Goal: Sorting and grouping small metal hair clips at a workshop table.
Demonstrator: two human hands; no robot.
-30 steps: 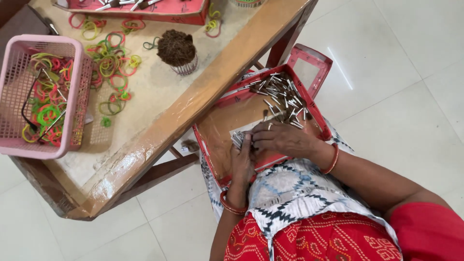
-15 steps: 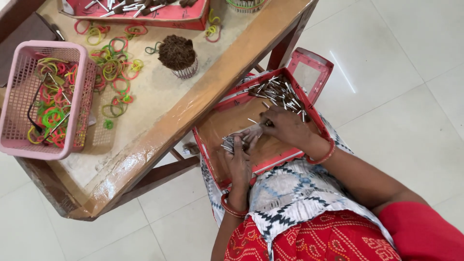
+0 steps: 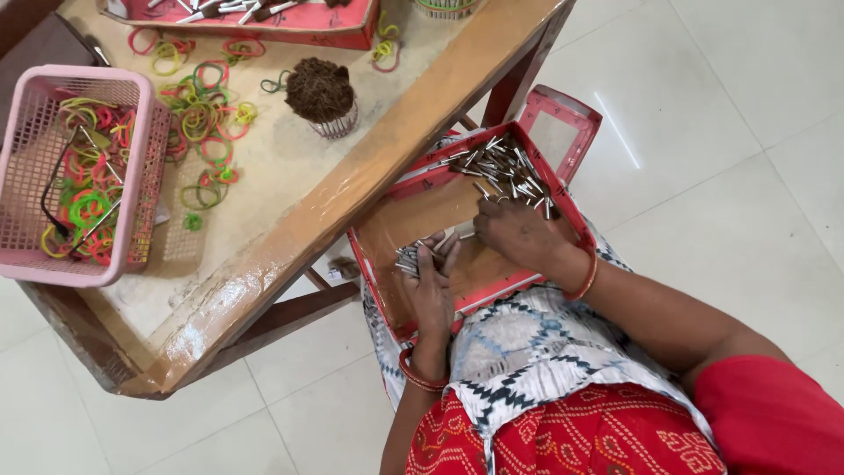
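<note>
A red-rimmed tray (image 3: 378, 264) rests on my lap, partly under the table edge. A heap of several thin metal sticks (image 3: 501, 167) lies at its far end. My left hand (image 3: 428, 286) holds a small bundle of these sticks (image 3: 407, 257) near the tray's near left side, fingers curled around it. My right hand (image 3: 519, 233) lies palm down on the tray floor beside the heap, fingertips touching loose sticks.
A wooden table (image 3: 290, 237) stands to the left, with scattered coloured rubber bands (image 3: 204, 114), a small cup of brown stuff (image 3: 321, 92), a pink basket of bands (image 3: 75, 176) and another red tray (image 3: 264, 18). White tiled floor (image 3: 730, 132) lies to the right.
My right hand has moved from beside the left hand up toward the stick heap. My left hand keeps its bundle, shifted slightly.
</note>
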